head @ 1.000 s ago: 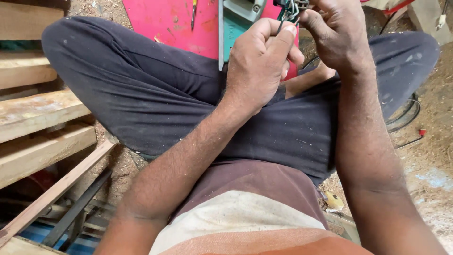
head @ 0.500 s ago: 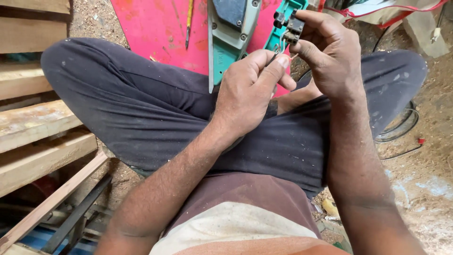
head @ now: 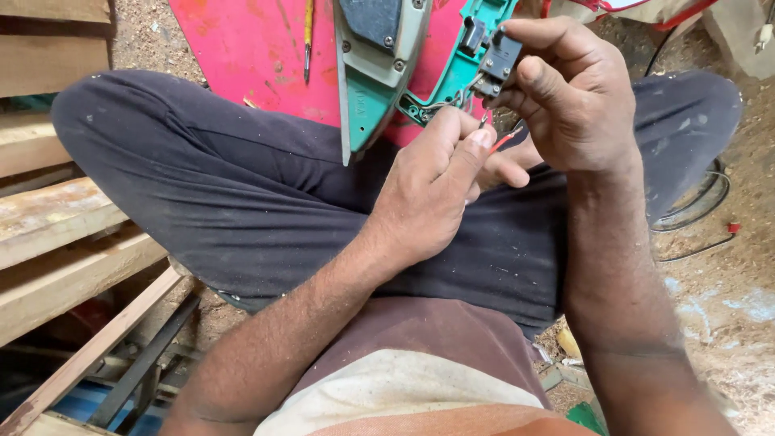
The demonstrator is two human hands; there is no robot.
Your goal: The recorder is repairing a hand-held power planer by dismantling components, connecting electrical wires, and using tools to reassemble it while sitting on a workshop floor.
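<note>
My right hand (head: 565,97) pinches a small dark switch block (head: 498,60) between thumb and fingers, held above my crossed legs. My left hand (head: 432,190) sits just below it and pinches a thin red wire (head: 502,141) at its fingertips, the wire end close under the switch. Thin wires run from the switch toward a teal tool housing (head: 452,73). A second teal and grey housing part (head: 375,69) lies to the left of it on a pink board (head: 242,56).
A screwdriver with a yellow handle (head: 307,36) lies on the pink board. Wooden planks (head: 48,218) are stacked at the left. Black cable (head: 698,214) coils on the sawdust-covered ground at the right.
Both hands sit lower in view, with more of the pink board and housing parts showing above them. My left hand has dropped below the switch and now pinches the red wire.
</note>
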